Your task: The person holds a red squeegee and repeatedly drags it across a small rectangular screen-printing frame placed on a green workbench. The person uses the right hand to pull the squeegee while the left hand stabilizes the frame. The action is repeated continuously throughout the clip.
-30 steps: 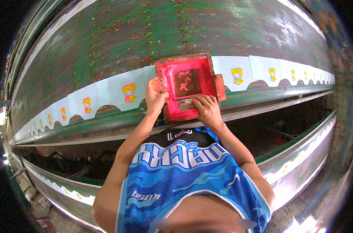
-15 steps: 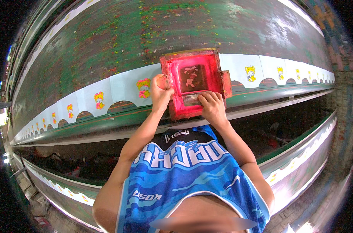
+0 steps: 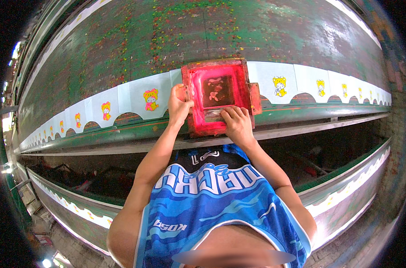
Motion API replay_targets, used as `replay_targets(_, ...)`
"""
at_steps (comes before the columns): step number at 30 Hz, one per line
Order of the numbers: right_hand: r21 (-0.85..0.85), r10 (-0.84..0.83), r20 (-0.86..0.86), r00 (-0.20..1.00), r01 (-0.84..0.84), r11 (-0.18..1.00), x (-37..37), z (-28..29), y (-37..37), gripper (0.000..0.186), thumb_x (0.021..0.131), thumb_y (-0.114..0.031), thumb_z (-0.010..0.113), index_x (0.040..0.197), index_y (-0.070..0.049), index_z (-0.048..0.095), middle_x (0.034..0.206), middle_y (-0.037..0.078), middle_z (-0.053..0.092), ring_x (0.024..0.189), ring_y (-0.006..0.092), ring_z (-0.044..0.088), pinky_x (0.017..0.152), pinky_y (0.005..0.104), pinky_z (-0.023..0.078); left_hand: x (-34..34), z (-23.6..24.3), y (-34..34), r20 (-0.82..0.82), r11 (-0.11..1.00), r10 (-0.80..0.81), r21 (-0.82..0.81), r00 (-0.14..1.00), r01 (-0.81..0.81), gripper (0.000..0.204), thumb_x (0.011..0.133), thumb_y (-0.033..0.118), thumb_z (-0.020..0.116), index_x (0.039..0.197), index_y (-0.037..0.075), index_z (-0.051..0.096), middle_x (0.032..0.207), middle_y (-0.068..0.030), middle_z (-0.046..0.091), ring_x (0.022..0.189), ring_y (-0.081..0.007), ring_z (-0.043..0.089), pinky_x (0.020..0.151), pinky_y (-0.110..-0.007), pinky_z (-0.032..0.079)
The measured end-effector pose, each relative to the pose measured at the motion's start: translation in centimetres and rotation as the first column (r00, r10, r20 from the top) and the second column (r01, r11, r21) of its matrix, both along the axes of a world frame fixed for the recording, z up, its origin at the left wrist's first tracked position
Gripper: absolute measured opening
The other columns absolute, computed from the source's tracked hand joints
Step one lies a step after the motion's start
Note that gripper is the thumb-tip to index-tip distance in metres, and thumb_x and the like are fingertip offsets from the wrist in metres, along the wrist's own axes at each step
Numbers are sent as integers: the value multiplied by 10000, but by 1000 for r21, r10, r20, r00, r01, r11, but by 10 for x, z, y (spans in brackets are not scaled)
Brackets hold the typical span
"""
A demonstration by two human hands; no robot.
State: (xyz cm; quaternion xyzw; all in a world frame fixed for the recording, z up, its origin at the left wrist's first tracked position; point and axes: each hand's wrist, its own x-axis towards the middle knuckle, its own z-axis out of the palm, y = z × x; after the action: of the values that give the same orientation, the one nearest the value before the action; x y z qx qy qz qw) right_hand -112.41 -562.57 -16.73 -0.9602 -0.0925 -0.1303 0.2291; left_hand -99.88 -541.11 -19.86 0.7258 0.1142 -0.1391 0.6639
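A wooden-edged printing screen frame [image 3: 196, 129], smeared with bright pink ink, lies over the row of pale scalloped pieces at the near table edge. A darker square window [image 3: 219, 90] with a figure-shaped pattern shows inside it. My left hand [image 3: 179, 107] is closed around the small handle block on the frame's left side. Low inside the frame, my right hand [image 3: 237, 124] has its fingers curled over a flat squeegee [image 3: 215, 113], partly hidden beneath them. Left of the frame, a printed piece [image 3: 136, 103] carries a yellow and pink cartoon figure; the right-hand piece [image 3: 265, 80] has less pink.
The long green-and-dark table [image 3: 274, 40] is speckled with dried paint. Its near rail [image 3: 301, 129] runs in front of me, with a dark gap below. Another table [image 3: 341, 192] with printed pieces stands behind me. A brick-like floor strip [image 3: 381, 134] lies at the right.
The frame has shifted slightly right relative to the pieces, and a strip of another pale piece now shows at its left. Both hands keep their holds; the whole view has moved a little.
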Motion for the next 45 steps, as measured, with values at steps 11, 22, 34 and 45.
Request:
replay_targets(11,-49,97,19,995,-96,994,-25,-2,-2,328,785,-117,684,1109,-66,672,1188,92,695,1161,270,646,972,471,476,1,-21,6,85,988,-56,147,995,44,698,659,-63,718,1331,57,574,1149,-86,696,1025,-184,672,859,-326,555)
replay_targets(22,-65,30,85,996,-25,998,122,-15,-26,194,807,-163,733,985,-92,706,1063,88,739,1053,298,679,904,484,493,1,-5,0,175,956,-107,290,979,53,683,642,24,793,1299,24,605,1193,-193,699,1142,-341,681,993,-423,532)
replay_targets(34,-133,-1,-14,1000,-1,991,40,-11,-8,247,767,-63,685,1013,-89,668,1058,77,718,1027,291,665,901,463,486,1,-32,2,247,927,-148,372,958,47,702,674,-8,766,1345,13,559,1258,-176,663,1170,-317,650,1047,-413,500)
replay_targets(45,-76,44,26,999,-42,996,-13,-3,-11,353,817,-125,683,1166,-75,689,1223,81,700,1160,268,645,994,470,472,0,-16,0,73,991,-30,132,997,21,720,626,-1,776,1321,29,590,1262,-150,664,1163,-284,656,1020,-390,519)
